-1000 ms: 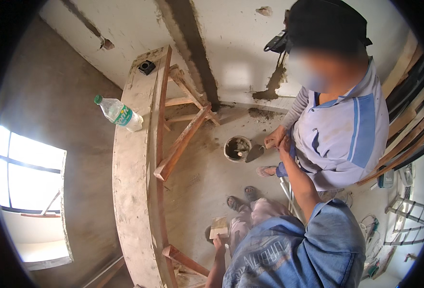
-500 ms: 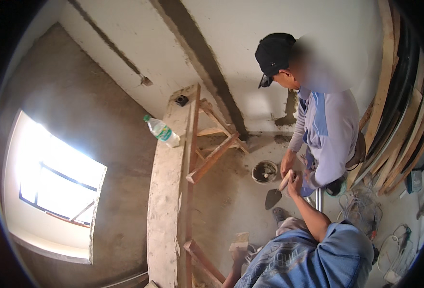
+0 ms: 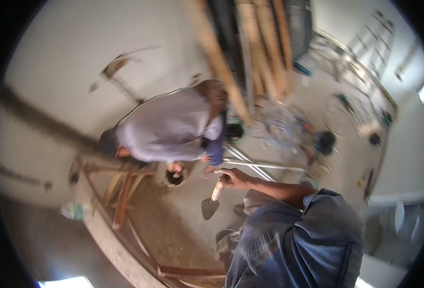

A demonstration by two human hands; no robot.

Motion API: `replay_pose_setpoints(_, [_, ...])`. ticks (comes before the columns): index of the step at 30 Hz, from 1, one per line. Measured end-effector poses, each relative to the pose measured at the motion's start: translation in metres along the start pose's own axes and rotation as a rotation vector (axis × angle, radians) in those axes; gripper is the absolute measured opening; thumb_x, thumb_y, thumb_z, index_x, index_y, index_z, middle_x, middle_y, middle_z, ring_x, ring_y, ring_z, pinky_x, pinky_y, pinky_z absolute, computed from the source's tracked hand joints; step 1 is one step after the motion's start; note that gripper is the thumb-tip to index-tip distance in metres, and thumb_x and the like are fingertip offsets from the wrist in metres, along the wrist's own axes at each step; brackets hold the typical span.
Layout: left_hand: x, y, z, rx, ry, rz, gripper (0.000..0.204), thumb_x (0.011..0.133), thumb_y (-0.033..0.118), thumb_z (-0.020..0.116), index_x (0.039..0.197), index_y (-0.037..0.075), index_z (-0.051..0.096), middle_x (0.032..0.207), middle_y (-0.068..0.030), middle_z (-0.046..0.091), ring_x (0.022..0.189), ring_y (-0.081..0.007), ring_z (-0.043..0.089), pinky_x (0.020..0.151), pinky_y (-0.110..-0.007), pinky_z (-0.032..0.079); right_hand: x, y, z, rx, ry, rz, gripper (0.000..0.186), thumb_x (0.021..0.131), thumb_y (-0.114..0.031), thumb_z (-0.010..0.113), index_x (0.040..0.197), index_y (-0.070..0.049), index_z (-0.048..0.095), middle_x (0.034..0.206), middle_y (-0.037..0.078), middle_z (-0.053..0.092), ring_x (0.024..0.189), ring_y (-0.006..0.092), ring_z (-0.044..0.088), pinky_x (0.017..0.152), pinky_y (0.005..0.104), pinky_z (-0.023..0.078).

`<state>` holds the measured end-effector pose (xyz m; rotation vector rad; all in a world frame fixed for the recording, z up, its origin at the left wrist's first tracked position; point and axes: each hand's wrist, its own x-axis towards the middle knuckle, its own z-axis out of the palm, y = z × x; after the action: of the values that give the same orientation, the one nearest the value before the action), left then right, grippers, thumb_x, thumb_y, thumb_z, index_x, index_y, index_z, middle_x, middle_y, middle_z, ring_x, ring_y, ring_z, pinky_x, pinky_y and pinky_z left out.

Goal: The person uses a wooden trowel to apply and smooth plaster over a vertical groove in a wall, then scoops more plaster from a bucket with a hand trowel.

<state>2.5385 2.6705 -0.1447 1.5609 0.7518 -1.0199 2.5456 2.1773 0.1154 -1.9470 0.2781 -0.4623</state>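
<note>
My right hand (image 3: 234, 177) is closed around the light wooden handle of a trowel (image 3: 210, 208). The trowel's dark, rounded blade hangs down over the floor, a little apart from the bucket. Low in front of my blue shirt, my left hand (image 3: 227, 250) is at a pale, square-edged piece (image 3: 233, 237); blur hides its fingers and the exact kind of the piece. A co-worker (image 3: 169, 125) in a pale long-sleeved top and dark cap bends over a small bucket (image 3: 175, 178), with one hand at its rim.
A long plank bench (image 3: 109, 247) on wooden trestles runs along the left, with a plastic bottle (image 3: 72, 210) on it. Wooden boards (image 3: 265, 48) lean on the far wall. Pale pipes (image 3: 250, 164) and tangled cables (image 3: 284, 126) lie on the floor at right.
My view has swung to the right, so the bench and window have slid to the lower left. The co-worker has bent lower to the bucket. My right hand still holds the trowel.
</note>
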Motion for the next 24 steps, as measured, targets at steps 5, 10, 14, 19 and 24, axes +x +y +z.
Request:
replay_pose_setpoints(5, [-0.012,0.01,0.011,0.306,-0.094,-0.114,0.047,0.097,0.047,0.04,0.107,0.004,0.057,0.083,-0.0101,0.066,0.069,-0.0242,0.064,0.062,-0.04,0.052,-0.197,0.047,-0.096,0.176,-0.215,0.648,0.043,0.092,-0.021,0.066,0.129,-0.003,0.054,0.082,0.004,0.064,0.077,0.0154,0.061,0.072,0.0315,0.05])
replay_pose_setpoints(10, [0.0,0.072,0.052,0.689,-0.174,-0.06,0.046,0.096,0.047,0.042,0.105,0.005,0.058,0.083,-0.0077,0.066,0.068,-0.0224,0.063,0.061,-0.039,0.052,-0.409,0.036,-0.12,0.169,0.074,0.8,0.028,0.093,-0.015,0.058,0.115,0.003,0.053,0.095,0.011,0.06,0.091,0.0212,0.062,0.086,0.035,0.053])
replay_pose_setpoints(14, [-0.009,0.094,0.158,0.996,-0.185,0.115,0.039,0.093,0.039,0.041,0.102,0.005,0.058,0.082,-0.0113,0.064,0.069,-0.0226,0.063,0.06,-0.04,0.053,-0.56,0.034,-0.108,1.458,1.004,0.735,0.035,0.094,-0.007,0.053,0.124,0.004,0.04,0.111,0.014,0.054,0.099,0.0262,0.062,0.099,0.0403,0.053])
replay_pose_setpoints(19, [-0.055,0.054,0.284,1.115,-0.338,0.293,0.043,0.09,0.044,0.046,0.1,0.003,0.055,0.08,-0.0112,0.062,0.068,-0.0245,0.065,0.06,-0.041,0.052,-0.641,-0.092,-0.146,1.315,1.14,0.448,0.052,0.093,-0.017,0.059,0.136,-0.006,0.031,0.109,0.013,0.053,0.094,0.0213,0.062,0.077,0.0316,0.056])
replay_pose_setpoints(24, [-0.12,-0.066,0.428,1.156,-0.474,0.362,0.042,0.089,0.044,0.049,0.108,0.007,0.053,0.086,-0.0096,0.059,0.074,-0.0238,0.065,0.06,-0.039,0.053,-0.727,-0.105,-0.189,0.731,1.394,0.687,0.041,0.092,-0.024,0.06,0.125,-0.006,0.043,0.082,0.004,0.052,0.067,0.011,0.053,0.055,0.0277,0.044])
